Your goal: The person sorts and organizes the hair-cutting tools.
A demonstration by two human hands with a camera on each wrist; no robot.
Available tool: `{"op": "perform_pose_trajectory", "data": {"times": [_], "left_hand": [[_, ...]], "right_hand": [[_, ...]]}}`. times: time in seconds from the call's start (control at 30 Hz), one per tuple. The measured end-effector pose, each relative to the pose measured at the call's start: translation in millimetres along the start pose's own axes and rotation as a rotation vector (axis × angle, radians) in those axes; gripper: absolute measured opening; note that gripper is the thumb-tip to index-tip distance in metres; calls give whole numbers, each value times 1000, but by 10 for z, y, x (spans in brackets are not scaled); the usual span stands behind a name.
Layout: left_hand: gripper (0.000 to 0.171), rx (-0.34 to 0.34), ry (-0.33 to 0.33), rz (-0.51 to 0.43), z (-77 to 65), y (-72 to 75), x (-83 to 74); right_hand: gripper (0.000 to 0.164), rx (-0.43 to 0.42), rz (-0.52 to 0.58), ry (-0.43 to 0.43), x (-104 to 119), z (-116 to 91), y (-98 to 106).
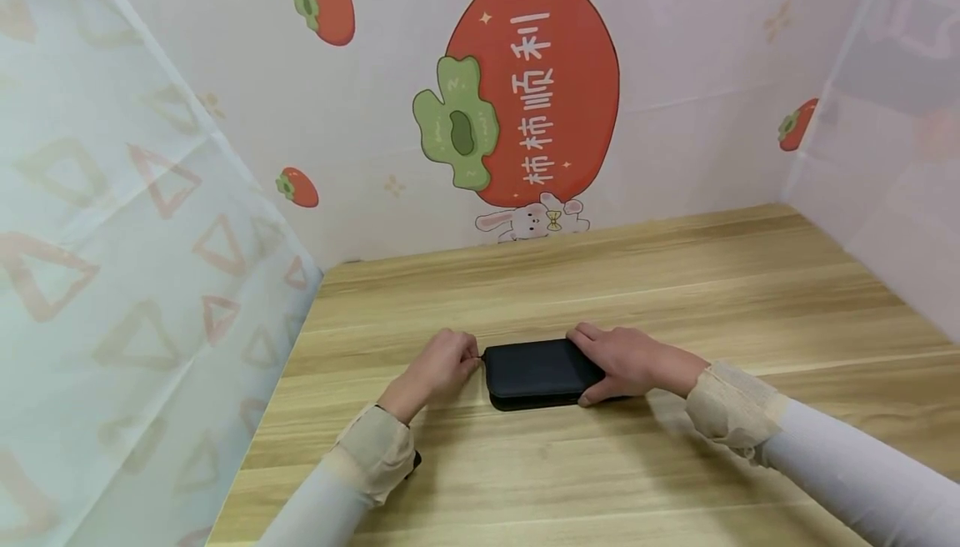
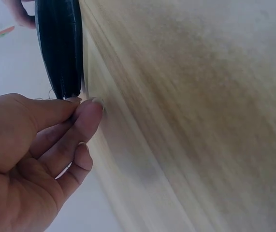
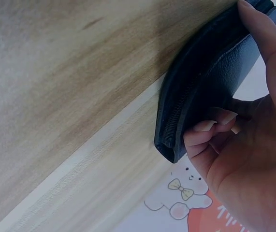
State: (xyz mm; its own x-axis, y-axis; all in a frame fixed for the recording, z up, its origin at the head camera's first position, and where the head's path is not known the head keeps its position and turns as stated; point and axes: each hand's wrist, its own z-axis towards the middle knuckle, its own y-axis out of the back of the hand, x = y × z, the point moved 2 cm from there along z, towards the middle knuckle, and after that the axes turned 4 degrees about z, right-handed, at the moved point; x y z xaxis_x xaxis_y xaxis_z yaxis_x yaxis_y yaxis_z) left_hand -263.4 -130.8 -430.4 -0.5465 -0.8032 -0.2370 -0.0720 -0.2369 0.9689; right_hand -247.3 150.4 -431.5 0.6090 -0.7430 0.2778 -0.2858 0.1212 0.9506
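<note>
A black zip wallet (image 1: 528,370) lies flat on the wooden table, its near side showing a dark gap between the two covers. At its left end my left hand (image 1: 441,365) pinches the small zipper pull (image 1: 481,357) between thumb and forefinger; the fingertips mostly hide it. My right hand (image 1: 626,359) grips the wallet's right end, thumb at the near edge and fingers over the top toward the far edge. Zipper teeth (image 3: 176,113) run along the wallet's side in the right wrist view. Whether the zip is fully undone I cannot tell.
The wooden table (image 1: 525,472) reaches back to a pale wall sheet (image 1: 375,113) printed with persimmons and a rabbit. Patterned sheets also hang at the left (image 1: 150,280) and right (image 1: 885,155). Both wrists wear beige wraps.
</note>
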Motion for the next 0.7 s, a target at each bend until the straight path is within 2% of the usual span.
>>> {"op": "perform_pose_trajectory", "data": {"times": [0.4,0.57,0.7], "left_hand": [[9,-30,-9,-9,18,6,8],[11,-16,-5,-12,33,-6,-10],[13,29,-28,-22,23,-32,-38]], "right_hand": [[95,-13,17,0,-15,-10,6],[95,-16,36,-24,-38,-36,14],[94,11,56,-41,-61,-83,59]]}}
